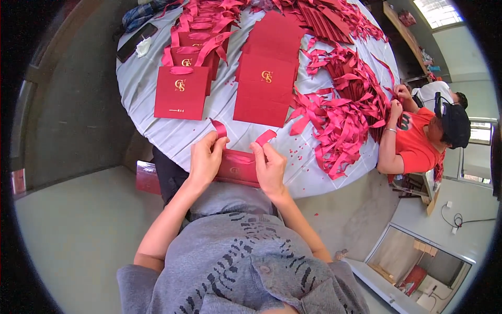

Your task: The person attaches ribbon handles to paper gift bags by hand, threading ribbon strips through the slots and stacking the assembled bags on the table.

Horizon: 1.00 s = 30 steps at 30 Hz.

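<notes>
A small dark-red paper bag (234, 171) with a gold mark sits upright at the table's near edge, close to my body. My left hand (205, 158) is closed at the bag's left top corner, pinching one end of a pink-red ribbon (219, 127). At the right top corner my right hand (271, 168) pinches another ribbon end (266, 137). Both ends stick up above my fingers, and part of the ribbon lies across the bag's top. The bag's lower part is hard to make out against my lap.
Finished-looking red bags with ribbon handles (180, 94) stand in a row at left. Flat red bags (265, 99) are stacked mid-table. Ribboned bags (342, 120) heap at right. A phone (137, 42) lies far left. Someone in an orange shirt (418, 144) handles ribbons at right.
</notes>
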Tool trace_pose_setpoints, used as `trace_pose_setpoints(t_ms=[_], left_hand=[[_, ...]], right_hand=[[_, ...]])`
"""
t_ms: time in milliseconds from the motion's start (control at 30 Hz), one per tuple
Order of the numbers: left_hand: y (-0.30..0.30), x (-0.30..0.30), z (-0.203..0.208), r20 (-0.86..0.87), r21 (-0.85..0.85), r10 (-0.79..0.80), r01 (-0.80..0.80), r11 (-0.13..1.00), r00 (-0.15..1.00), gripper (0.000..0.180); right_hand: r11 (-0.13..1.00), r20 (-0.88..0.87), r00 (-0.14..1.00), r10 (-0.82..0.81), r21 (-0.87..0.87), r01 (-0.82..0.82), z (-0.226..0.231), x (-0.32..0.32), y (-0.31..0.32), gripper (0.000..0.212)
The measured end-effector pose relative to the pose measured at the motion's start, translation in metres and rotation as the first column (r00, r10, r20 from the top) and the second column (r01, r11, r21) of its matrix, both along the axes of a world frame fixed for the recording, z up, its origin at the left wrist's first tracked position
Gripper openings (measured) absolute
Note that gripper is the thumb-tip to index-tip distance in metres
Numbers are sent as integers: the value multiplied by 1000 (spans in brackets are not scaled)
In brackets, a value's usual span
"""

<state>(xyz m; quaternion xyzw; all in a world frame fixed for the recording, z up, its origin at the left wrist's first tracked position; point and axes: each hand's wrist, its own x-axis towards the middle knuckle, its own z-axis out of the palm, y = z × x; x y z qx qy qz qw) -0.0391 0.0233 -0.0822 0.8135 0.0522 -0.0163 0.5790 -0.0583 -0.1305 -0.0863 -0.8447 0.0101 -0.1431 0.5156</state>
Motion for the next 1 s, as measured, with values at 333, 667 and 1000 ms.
trace_pose_setpoints(t_ms=[333, 667, 1000], left_hand=[[3, 8, -1, 12, -88, -78, 79, 993, 997, 14], [-3, 16, -6, 33, -114, -120, 123, 986, 992, 15], [-18, 18, 36, 45, 30, -375, 374, 927, 926, 55]], right_hand=[[991, -180, 982, 59, 127, -37, 11, 3, -11, 22], [989, -175, 982, 74, 143, -50, -3, 8, -14, 15], [750, -412, 675, 612, 572, -332, 35, 45, -46, 26]])
